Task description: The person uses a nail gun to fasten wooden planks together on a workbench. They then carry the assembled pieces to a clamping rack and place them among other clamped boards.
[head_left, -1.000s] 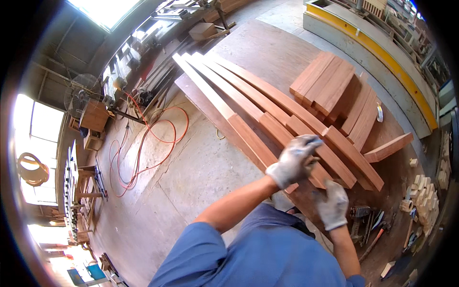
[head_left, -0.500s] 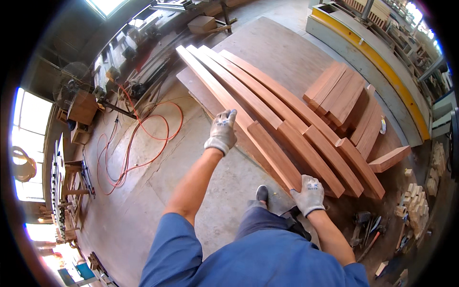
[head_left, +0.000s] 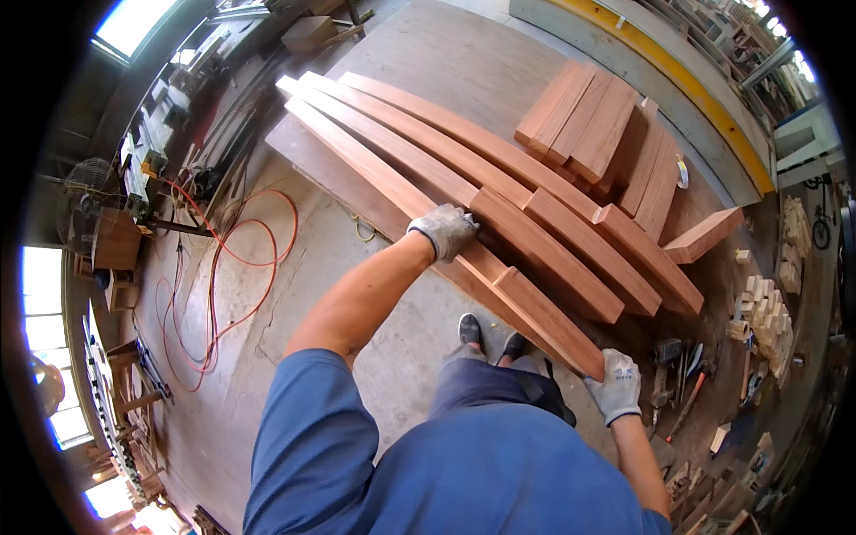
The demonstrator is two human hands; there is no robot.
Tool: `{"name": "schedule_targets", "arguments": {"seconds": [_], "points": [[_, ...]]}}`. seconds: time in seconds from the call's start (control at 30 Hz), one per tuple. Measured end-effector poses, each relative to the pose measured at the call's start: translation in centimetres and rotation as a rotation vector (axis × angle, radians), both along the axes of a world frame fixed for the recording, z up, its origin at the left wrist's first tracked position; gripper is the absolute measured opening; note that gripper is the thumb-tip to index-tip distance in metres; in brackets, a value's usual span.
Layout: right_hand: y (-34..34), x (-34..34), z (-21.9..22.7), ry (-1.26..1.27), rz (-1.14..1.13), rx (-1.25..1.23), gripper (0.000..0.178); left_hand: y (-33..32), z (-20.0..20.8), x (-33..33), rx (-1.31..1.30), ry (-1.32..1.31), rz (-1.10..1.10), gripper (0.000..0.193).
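We see the left hand near the middle of the view, its gloved fingers clamped over the nearest beam, which runs from 11 o'clock down toward 4 o'clock along the edge of the tabletop. At 4 o'clock the right hand cups the near end of the block lying along that beam; how tightly its fingers close beneath, we cannot tell. With one hand midway and one at the end, we judge the length is steadied at two spread points, so it is less likely to swing or tip. The other beams lie alongside with their blocks toward 3 o'clock, probably fanned so each stays easy to reach. We see a plank stack at 1 o'clock, perhaps set there to leave the long pieces room, and an offcut at 3 o'clock. The hammer lies near 4 o'clock, seemingly kept within reach, while the hose loops on the floor at 9 o'clock.
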State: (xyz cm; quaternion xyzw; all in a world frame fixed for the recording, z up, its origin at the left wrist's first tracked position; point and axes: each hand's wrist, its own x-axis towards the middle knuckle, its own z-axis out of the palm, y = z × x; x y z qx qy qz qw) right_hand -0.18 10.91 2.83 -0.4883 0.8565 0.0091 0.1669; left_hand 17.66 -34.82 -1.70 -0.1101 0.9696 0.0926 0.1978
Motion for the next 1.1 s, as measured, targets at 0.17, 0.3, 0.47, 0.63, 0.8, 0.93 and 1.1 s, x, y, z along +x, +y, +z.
{"name": "schedule_targets", "arguments": {"seconds": [0.17,0.3,0.47,0.63,0.8,0.93,1.1], "points": [[-0.4,-0.3,0.7,-0.089,0.068,-0.027,0.055,1.4,-0.4,0.7,-0.016,0.005,0.115,0.018],[0.6,0.4,3.8,-0.188,0.157,-0.039,0.041,6.0,3.0,6.1,-0.017,-0.032,0.104,0.014],[1.1,-1.2,6.9,-0.261,0.339,-0.152,0.041,13.0,6.7,15.2,0.040,-0.181,0.279,0.030],[-4.2,-4.3,12.4,-0.216,0.662,-0.282,0.047,19.9,12.0,21.9,0.100,-0.307,0.557,0.049],[-13.1,-4.7,20.3,-0.090,0.922,-0.277,0.055,27.7,15.7,28.7,0.066,0.373,0.731,0.055],[-21.6,-0.2,17.1,0.023,1.077,-0.388,0.056,33.6,11.2,33.6,0.128,0.028,1.089,0.064],[-30.2,4.4,14.0,-0.031,0.682,-0.436,0.062,38.6,4.8,37.8,0.335,-0.022,1.477,0.070]]}}
